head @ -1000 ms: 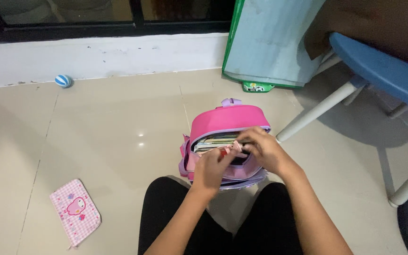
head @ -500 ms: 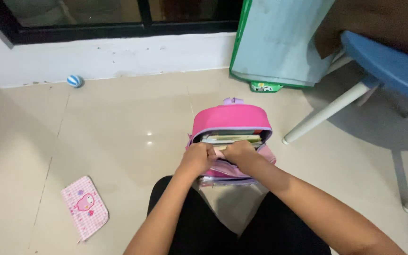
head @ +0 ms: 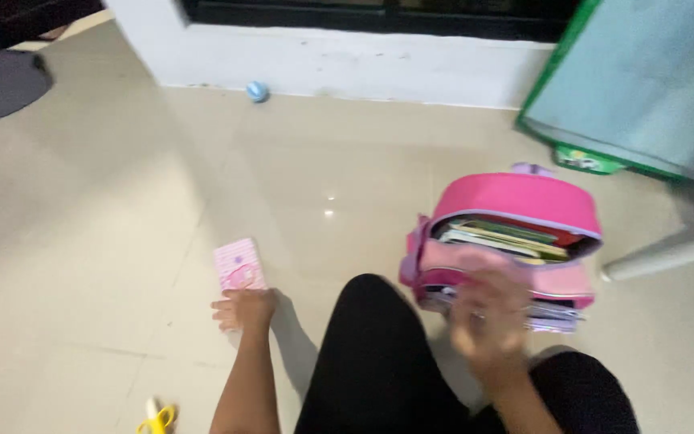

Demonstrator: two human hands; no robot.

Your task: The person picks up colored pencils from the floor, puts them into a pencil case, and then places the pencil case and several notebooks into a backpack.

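1. Your left hand [head: 242, 309] is stretched out to the left of your knee, low on the floor, with its fingers curled down onto the near end of the pink pouch [head: 239, 266]. It touches the pouch, but you cannot tell whether the fingers have closed on it.
2. Your right hand [head: 487, 313] hangs in front of the pink backpack [head: 524, 205], blurred. The fingers look loosely spread and hold nothing that shows; whether they touch the bag's front pocket cannot be told.
3. The backpack stands upright on the floor just right of your knee, its top unzipped, with books [head: 504, 237] packed on edge inside.
4. Your legs, in black trousers [head: 379, 362], are folded under you between the pouch and the backpack.
5. The floor [head: 122, 225] is glossy beige tile. A white wall [head: 347, 64] runs along the far side under a dark window frame. A green-edged, pale blue board [head: 644, 80] leans at the far right, with a white furniture leg [head: 668, 253] beside the backpack.
6. Count: one backpack, one pouch, one small blue ball [head: 257, 91] by the wall, one yellow object [head: 157, 418] at the bottom edge, too cut off to identify, and one dark grey shape [head: 2, 80] at the top left.
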